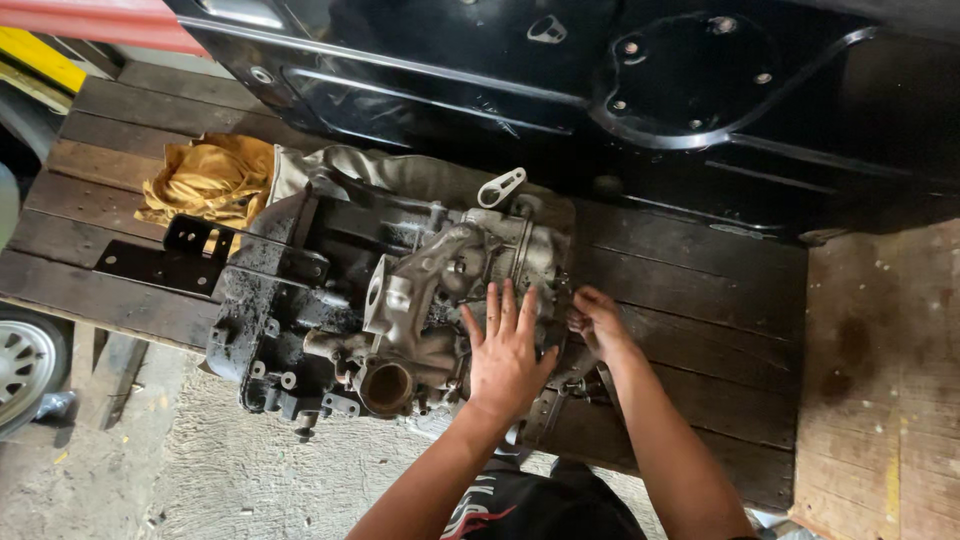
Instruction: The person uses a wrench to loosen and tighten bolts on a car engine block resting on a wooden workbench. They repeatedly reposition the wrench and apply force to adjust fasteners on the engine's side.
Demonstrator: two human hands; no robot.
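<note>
Soft daylight, dim dark upper area, faint glare streaks, sharp focus, slight edge distortion.

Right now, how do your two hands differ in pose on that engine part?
The left hand lies flat and open, fingers spread, on top of the grimy engine assembly; the right hand is curled, fingertips pinched at the assembly's right edge. The left hand shows its whole back; the right hand's fingers are partly tucked from view. Both are bare and touch the same assembly on the wooden platform.
</note>
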